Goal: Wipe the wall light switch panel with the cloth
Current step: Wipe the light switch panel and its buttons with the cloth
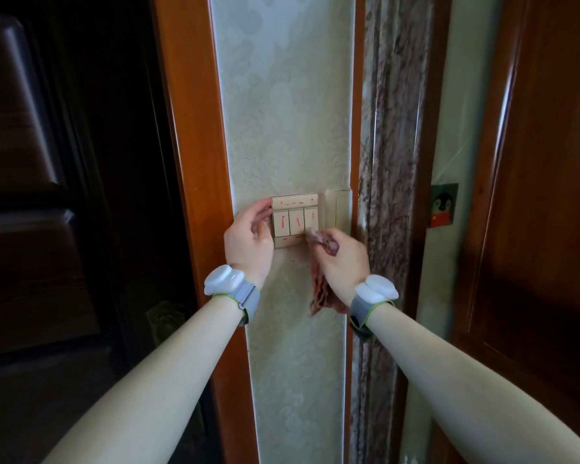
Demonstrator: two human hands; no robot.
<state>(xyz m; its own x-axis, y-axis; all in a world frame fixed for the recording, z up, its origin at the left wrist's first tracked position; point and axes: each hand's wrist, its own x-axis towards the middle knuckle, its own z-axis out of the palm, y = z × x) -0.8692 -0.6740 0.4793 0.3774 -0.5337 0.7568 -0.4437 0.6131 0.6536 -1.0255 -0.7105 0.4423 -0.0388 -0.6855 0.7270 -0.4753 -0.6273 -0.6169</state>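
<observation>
The right hand [344, 259] pinches a pink cloth [320, 289] against the lower right corner of the switch panel [294, 220] on the wall [282, 112]. The left hand [248, 237], loosely curled, touches the panel's left edge.

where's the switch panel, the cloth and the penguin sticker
switch panel [289, 222]: head view, on the middle rocker
cloth [319, 289]: head view, on the part hanging below the right hand
penguin sticker [443, 205]: head view, on the penguin's body
</observation>
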